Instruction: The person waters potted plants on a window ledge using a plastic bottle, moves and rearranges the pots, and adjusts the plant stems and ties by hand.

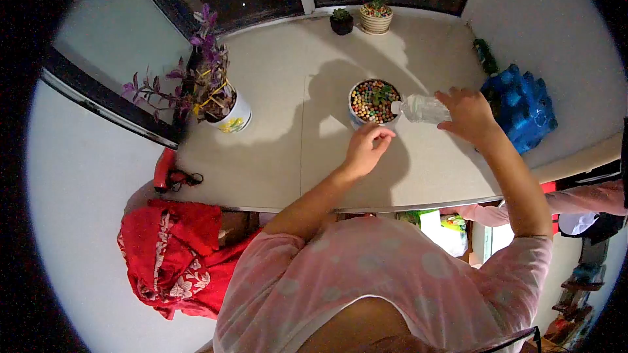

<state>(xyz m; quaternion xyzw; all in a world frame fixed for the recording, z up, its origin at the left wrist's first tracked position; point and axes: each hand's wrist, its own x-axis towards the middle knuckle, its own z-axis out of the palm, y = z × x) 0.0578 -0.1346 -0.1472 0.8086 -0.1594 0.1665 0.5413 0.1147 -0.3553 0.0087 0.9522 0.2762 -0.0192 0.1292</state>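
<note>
Bottle (424,110) tipped sideways, just right of the pot (354,118), its mouth at the rim. Your right hand (470,114) grips its base. Your left hand (367,150), loosely curled, is at the pot's near side; whether it grasps anything is unclear.

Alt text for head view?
Right hand holds a clear bottle sideways, its mouth at the rim of a pot of multicolored pebbles with a green plant; left hand is by the pot's near side. A purple-leaved plant stands left on the pale surface.
</note>
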